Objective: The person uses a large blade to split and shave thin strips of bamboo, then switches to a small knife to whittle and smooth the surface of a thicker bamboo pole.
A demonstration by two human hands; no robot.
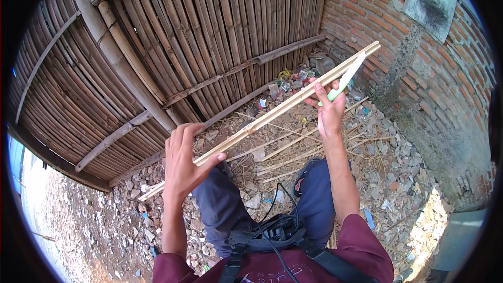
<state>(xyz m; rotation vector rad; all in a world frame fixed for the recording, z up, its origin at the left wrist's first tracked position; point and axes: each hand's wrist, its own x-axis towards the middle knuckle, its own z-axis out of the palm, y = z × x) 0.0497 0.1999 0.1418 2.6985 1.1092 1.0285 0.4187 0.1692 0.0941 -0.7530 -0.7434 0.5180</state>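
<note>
A long, pale bamboo strip [277, 111] slants across in front of me, its far end up at the right and its lower end near the ground at the left. My right hand [331, 110] is closed round the light green handle of a knife [346, 79]. Its bright blade points up right and touches or crosses the strip near the far end. The thumb of that hand presses against the bamboo. Over the lower part of the strip, my left hand [183, 163] has its fingers stretched out and its thumb apart, lying along the bamboo. Its palm side is hidden.
Several thin bamboo strips [293, 144] lie on the rubble-strewn ground [112, 225] around my legs [217, 204]. A bamboo-slat wall [209, 31] rises ahead and to the left, meeting a brick wall [367, 10] at the right. Litter [301, 81] gathers in their corner.
</note>
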